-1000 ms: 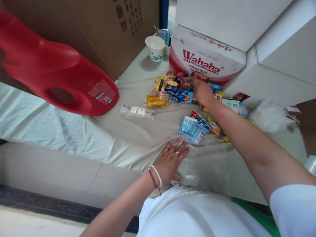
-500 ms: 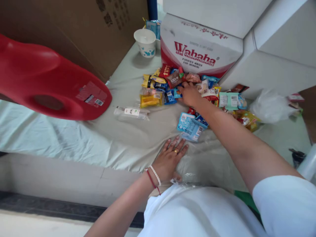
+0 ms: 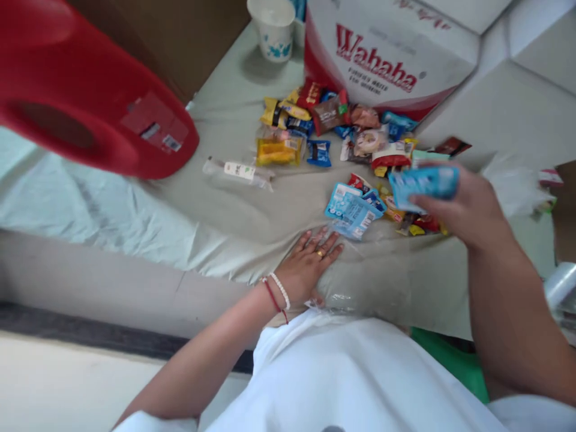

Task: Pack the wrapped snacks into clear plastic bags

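Note:
My right hand (image 3: 472,204) is raised over the right part of the snack pile, its fingers closed on a blue snack packet (image 3: 423,187), slightly blurred. My left hand (image 3: 310,264) lies flat with fingers spread on a clear plastic bag (image 3: 366,282) at the table's front edge. Its fingertips are close to light-blue packets (image 3: 355,213). Beyond them lie a yellow packet (image 3: 279,151), a small dark-blue packet (image 3: 319,153), a brown packet (image 3: 327,114) and a red-and-white packet (image 3: 390,155). More wrapped snacks are partly hidden behind my right hand.
A large red jug (image 3: 90,114) lies at the left. A white paper cup (image 3: 275,33) stands beside the Wahaba-style "Wahaha" carton (image 3: 382,60) at the back. A clear wrapper (image 3: 239,171) rests left of the snacks. Crumpled clear plastic (image 3: 513,180) sits at the right.
My right hand has lifted out of the middle of the pile and moved right, now carrying a blue packet. My left hand stays flat in place. The camera view has tilted down.

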Available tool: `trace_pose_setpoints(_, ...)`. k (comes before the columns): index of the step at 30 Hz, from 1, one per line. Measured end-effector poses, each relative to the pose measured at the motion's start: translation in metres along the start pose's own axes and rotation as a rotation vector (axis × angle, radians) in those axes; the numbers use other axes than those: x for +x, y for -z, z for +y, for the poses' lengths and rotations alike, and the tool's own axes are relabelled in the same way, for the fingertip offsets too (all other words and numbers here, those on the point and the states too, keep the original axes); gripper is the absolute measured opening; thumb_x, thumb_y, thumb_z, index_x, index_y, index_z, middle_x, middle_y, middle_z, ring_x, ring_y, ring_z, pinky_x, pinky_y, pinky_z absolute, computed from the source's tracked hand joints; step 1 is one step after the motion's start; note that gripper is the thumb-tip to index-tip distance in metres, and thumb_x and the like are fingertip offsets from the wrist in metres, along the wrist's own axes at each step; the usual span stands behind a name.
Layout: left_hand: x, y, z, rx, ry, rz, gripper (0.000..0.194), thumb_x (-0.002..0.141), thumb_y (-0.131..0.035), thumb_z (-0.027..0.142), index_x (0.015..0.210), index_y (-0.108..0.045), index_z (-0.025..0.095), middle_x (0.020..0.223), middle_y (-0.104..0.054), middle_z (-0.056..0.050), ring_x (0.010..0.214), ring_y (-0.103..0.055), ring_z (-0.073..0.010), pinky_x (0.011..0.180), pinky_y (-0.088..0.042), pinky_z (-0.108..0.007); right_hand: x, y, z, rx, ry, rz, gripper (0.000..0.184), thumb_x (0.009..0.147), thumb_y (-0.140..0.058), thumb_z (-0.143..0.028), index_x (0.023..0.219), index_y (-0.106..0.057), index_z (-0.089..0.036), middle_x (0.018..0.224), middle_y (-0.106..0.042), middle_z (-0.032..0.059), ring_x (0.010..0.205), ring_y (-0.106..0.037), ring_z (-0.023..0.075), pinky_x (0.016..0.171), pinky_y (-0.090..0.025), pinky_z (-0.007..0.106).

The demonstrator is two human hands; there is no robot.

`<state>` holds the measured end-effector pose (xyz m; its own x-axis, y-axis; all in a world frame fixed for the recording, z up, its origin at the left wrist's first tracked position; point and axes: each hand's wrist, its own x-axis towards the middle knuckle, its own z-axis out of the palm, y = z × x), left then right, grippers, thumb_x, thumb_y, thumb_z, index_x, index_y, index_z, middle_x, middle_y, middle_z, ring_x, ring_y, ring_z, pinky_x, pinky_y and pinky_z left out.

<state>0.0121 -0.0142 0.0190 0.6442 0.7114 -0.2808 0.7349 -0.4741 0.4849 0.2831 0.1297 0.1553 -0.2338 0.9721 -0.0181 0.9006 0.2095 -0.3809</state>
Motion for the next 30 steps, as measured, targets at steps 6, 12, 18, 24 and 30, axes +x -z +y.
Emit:
trace_pose_setpoints(6,-0.001,0.003,-0.003,-0.020,-0.015,-0.004,0.132,0.060,-0.089,0.052,0.164,-0.011,0.024,0.173,0.000,-0.012,0.159,0.010,-0.0356,0.127,0.005,-0.057,-0.123,-0.016,0.004,-0.019,0.064,-0.365,0.032,0.090,-0.053,-0.042,0.122,-0.059,-0.043,0.099,-0.074,0.0086,0.084,-0.071,0.0317,0.070,-0.057,0.050)
trace_pose_setpoints(12,-0.005,0.009,0.008,0.040,0.016,-0.025,0.127,0.063,-0.084,0.058,0.163,-0.016,0.021,0.173,-0.003,-0.014,0.159,0.003,-0.0380,0.127,-0.002,-0.059,-0.128,-0.081,-0.030,-0.143,0.264,-0.475,0.037,0.091,-0.046,-0.011,0.117,-0.069,-0.022,0.119,-0.066,0.0165,0.111,-0.060,0.0326,0.091,-0.054,0.048)
trace_pose_setpoints(18,-0.012,0.000,0.004,0.007,0.001,0.059,0.121,0.071,-0.069,0.077,0.163,-0.019,0.016,0.172,-0.008,-0.018,0.159,-0.007,-0.0378,0.128,-0.004,-0.056,-0.127,-0.067,0.022,0.071,0.053,-0.334,0.044,0.093,-0.049,-0.026,0.137,-0.059,-0.028,0.124,-0.068,0.0113,0.114,-0.063,0.0318,0.095,-0.053,0.050)
trace_pose_setpoints(24,-0.011,-0.001,0.003,0.051,0.013,0.047,0.117,0.074,-0.069,0.074,0.163,-0.020,0.016,0.172,-0.009,-0.019,0.159,-0.010,-0.0364,0.128,-0.004,-0.055,-0.116,-0.045,0.021,0.303,0.115,-0.496,0.049,0.098,-0.046,-0.039,0.146,-0.053,-0.031,0.129,-0.069,0.0065,0.110,-0.068,0.0266,0.089,-0.057,0.041)
trace_pose_setpoints(30,-0.010,0.000,0.006,0.097,0.030,0.030,0.122,0.071,-0.072,0.074,0.163,-0.018,0.014,0.172,-0.009,-0.018,0.159,-0.009,-0.0376,0.127,-0.009,-0.057,-0.103,-0.086,-0.015,0.032,0.316,-0.385,0.043,0.099,-0.049,-0.023,0.140,-0.061,-0.022,0.137,-0.062,0.0145,0.124,-0.055,0.0331,0.105,-0.047,0.051)
